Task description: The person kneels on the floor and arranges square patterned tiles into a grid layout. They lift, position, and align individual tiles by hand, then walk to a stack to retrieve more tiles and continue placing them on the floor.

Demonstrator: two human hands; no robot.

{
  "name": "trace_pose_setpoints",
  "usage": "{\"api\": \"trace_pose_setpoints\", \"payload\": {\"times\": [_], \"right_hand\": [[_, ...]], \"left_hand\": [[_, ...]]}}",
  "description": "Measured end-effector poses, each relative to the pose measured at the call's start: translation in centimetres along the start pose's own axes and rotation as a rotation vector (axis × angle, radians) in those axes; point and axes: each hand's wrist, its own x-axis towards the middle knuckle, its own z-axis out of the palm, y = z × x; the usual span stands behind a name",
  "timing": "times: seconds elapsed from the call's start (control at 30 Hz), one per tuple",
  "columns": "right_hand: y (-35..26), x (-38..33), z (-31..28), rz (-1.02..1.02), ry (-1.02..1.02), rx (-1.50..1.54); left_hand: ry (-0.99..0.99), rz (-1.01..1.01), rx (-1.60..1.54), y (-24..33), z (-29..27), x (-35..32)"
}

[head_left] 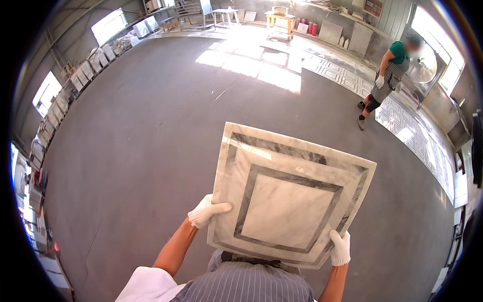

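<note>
A square marble tile (pixel 289 204), white with grey veined inlaid frames, is held in front of my waist, tilted with its patterned face up. My left hand (pixel 207 211), in a white knitted glove, grips its left edge with the thumb lying over the face. On the lower right edge, my gloved right hand (pixel 340 247) holds it the same way, thumb on top. The fingers of both hands are hidden beneath the slab. Its near edge comes close to my striped apron (pixel 241 283).
Grey floor (pixel 141 131) spreads around me. At the right a person (pixel 391 75) in a striped apron stands by laid patterned tiles (pixel 417 132). Stacked slabs (pixel 83 75) line the left wall. A wooden stand (pixel 280 22) and red cylinders (pixel 312 28) are at the back.
</note>
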Motion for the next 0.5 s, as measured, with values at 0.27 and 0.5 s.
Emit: {"api": "trace_pose_setpoints", "payload": {"times": [0.27, 0.5], "right_hand": [[-0.8, 3.9, 2.2, -0.017, -0.069, -0.045], [-5.0, 13.1, 10.0, -0.006, -0.160, -0.027]], "left_hand": [[-0.012, 0.040, 0.037, 1.4, -2.3, 2.1], [-0.194, 0.031, -0.355, 4.4, -9.1, 7.7]]}}
